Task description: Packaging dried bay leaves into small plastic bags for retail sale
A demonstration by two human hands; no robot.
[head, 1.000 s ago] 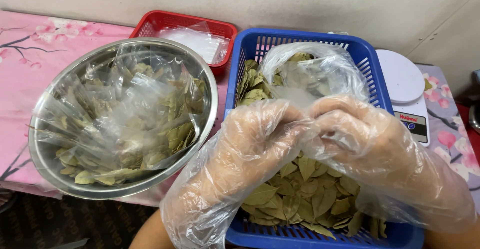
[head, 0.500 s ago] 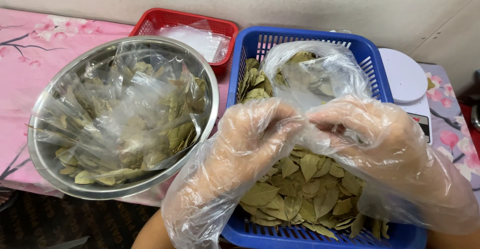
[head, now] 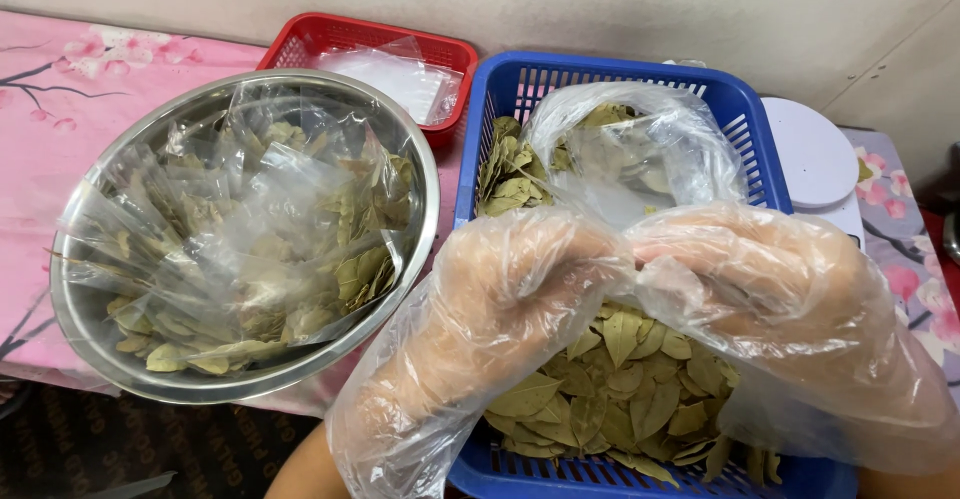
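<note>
Plastic-gloved hands meet at centre frame over a blue basket [head: 500,99] full of dried green leaves [head: 610,389]. Left hand [head: 500,304] and right hand [head: 770,289] are close together, fingers curled and pinching the mouth of a clear plastic bag [head: 640,149] that bulges up behind them, upper centre, with a few leaves inside. Both hands are clamped on the bag's edge; exact fingertip contact is blurred by the loose gloves. Bag sits above the basket's far half, touching the leaf pile. Left of the basket, a steel bowl [head: 420,259] holds many small clear packets of leaves [head: 250,229]. Red basket [head: 350,34] at upper centre-left holds empty clear bags [head: 400,74]. White round scale [head: 810,154] at right, just beside the blue basket. Worktop [head: 60,99] is covered in pink floral cloth.
</note>
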